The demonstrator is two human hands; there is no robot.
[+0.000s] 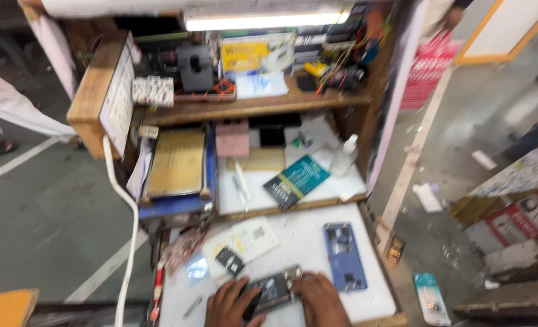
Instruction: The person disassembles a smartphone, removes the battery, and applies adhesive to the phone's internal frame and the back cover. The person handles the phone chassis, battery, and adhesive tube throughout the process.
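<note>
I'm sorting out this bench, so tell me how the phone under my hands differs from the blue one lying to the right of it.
The opened phone is held between the left hand and right hand, dark, with its insides exposed; the blue phone lies untouched. The opened phone sits crosswise, while the blue phone lies lengthwise, pointing away from the person. Both rest flat on the white worktop.

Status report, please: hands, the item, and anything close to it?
Both hands, left and right, on opened dark phone. Phone flat on white worktop. Blue phone back cover lies beside right hand.
</note>
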